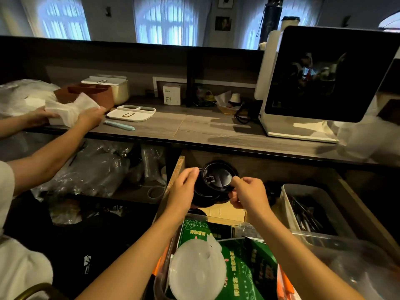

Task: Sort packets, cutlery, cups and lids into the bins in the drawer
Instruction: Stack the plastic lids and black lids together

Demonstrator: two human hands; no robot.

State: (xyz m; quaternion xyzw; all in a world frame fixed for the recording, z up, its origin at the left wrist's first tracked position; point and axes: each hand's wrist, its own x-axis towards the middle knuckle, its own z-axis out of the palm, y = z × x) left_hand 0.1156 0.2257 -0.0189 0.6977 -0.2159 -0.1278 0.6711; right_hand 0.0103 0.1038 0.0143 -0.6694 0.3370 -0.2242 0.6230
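Looks like the lids step: both arms reach out over the open drawer [357, 204], left hand [184, 187] and right hand [249, 194] pinching a stack of black lids [217, 180] from either side. Next it probably needs lowering into a free bin beside the cutlery bin [286, 204], kept level so the stack doesn't slide apart.

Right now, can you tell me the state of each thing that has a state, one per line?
Drawer: pulled open.
Black lids: stacked, held up over the drawer.
Left hand: grips the stack's left side.
Right hand: pinches the top lid's rim.
Screen: dark, off.
Cutlery bin: holds dark cutlery.
White domed lid: lying on the green packets.
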